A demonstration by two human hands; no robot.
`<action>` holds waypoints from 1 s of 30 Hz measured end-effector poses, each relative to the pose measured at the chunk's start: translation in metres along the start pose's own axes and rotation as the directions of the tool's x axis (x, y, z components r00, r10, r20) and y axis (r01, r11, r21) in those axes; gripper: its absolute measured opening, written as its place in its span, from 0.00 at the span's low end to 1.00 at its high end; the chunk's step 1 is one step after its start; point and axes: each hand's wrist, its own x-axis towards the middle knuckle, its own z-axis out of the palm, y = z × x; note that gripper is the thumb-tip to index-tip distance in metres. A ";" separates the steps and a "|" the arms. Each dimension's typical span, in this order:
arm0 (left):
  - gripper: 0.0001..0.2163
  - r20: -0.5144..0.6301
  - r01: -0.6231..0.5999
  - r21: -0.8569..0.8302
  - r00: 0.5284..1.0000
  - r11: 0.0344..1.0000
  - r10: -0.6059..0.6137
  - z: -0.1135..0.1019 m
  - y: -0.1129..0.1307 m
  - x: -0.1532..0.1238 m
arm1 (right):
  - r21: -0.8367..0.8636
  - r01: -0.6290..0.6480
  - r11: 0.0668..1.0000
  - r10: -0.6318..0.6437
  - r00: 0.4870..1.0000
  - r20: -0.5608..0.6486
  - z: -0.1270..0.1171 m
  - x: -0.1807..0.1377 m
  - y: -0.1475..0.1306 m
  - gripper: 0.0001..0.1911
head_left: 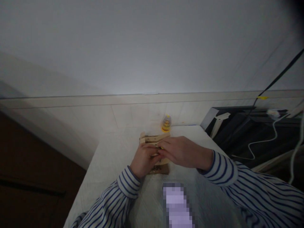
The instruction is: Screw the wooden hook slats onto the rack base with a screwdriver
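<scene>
My left hand (143, 159) is closed over a light wooden strip assembly (154, 139) on the table, its fingers stretched along a slat with dark holes. From the right, my right hand (182, 152) reaches in, fingertips pinched together against the left fingers. A bit of a small yellow piece (161, 147) shows between the right fingertips; the rest of it is hidden. Under the hands lies a brown piece (159, 170), flat on the table with a shiny, plastic-like surface. Just behind the wood stands a cone-shaped case (166, 123) with a clear top and yellow base.
A white cover lies over the table (114, 155), which meets a pale wall (133, 115). A blurred, pixelated lilac object (178, 202) is at the near edge. Dark panels (261, 136) and a white cable (275, 133) stand to the right. Dark brown furniture (28, 171) is at left.
</scene>
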 end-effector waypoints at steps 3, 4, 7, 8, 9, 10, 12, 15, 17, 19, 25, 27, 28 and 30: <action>0.06 0.003 -0.007 -0.014 1.000 1.000 0.007 0.000 -0.001 0.000 | 0.009 -0.025 1.000 0.025 1.000 -0.018 0.006 0.000 -0.001 0.11; 0.06 0.006 -0.009 -0.018 1.000 1.000 0.010 0.000 -0.001 0.001 | 0.010 -0.036 0.999 0.036 0.999 -0.026 0.008 0.000 -0.002 0.10; 0.07 0.023 -0.019 -0.029 1.000 0.999 0.020 -0.002 0.000 0.001 | 0.009 -0.067 0.998 0.068 0.996 -0.050 0.014 -0.002 -0.004 0.11; 0.07 0.029 -0.022 -0.031 0.999 0.999 0.023 -0.002 0.001 0.001 | 0.006 -0.083 0.997 0.083 0.995 -0.059 0.016 -0.003 -0.005 0.11; 0.07 0.035 -0.024 -0.033 0.999 0.999 0.025 -0.003 0.001 0.001 | 0.003 -0.103 0.995 0.103 0.992 -0.068 0.018 -0.004 -0.007 0.11; 0.07 0.041 -0.026 -0.034 0.999 0.999 0.027 -0.004 0.001 0.001 | 0.001 -0.125 0.992 0.124 0.989 -0.078 0.020 -0.004 -0.008 0.11; 0.07 0.052 -0.032 -0.036 0.998 0.999 0.034 -0.005 0.002 0.001 | -0.007 -0.172 0.985 0.170 0.981 -0.098 0.023 -0.005 -0.012 0.11; 0.07 0.069 -0.039 -0.036 0.997 0.999 0.041 -0.005 0.001 0.001 | -0.021 -0.218 0.976 0.214 0.969 -0.121 0.027 -0.004 -0.017 0.11; 0.07 0.070 -0.034 -0.028 0.997 0.999 0.036 -0.004 0.001 0.001 | -0.031 -0.233 0.972 0.227 0.965 -0.129 0.027 -0.003 -0.018 0.11; 0.06 0.053 -0.017 -0.012 0.998 1.000 0.018 -0.003 0.001 0.001 | -0.039 -0.237 0.971 0.230 0.964 -0.130 0.027 -0.002 -0.018 0.11; 0.03 -0.040 0.049 0.035 0.998 0.998 -0.048 0.001 -0.001 -0.003 | -0.070 -0.233 0.970 0.223 0.966 -0.130 0.024 0.000 -0.015 0.11; 0.03 -0.055 0.054 0.040 0.997 0.998 -0.052 0.003 -0.003 -0.004 | -0.074 -0.238 0.968 0.227 0.965 -0.129 0.024 0.001 -0.015 0.11; 0.03 -0.061 0.056 0.042 0.997 0.998 -0.053 0.003 -0.003 -0.004 | -0.076 -0.238 0.968 0.228 0.965 -0.127 0.023 0.001 -0.015 0.11; 0.03 -0.070 0.058 0.044 0.996 0.997 -0.055 0.004 -0.004 -0.004 | -0.078 -0.228 0.971 0.217 0.969 -0.121 0.020 0.001 -0.013 0.12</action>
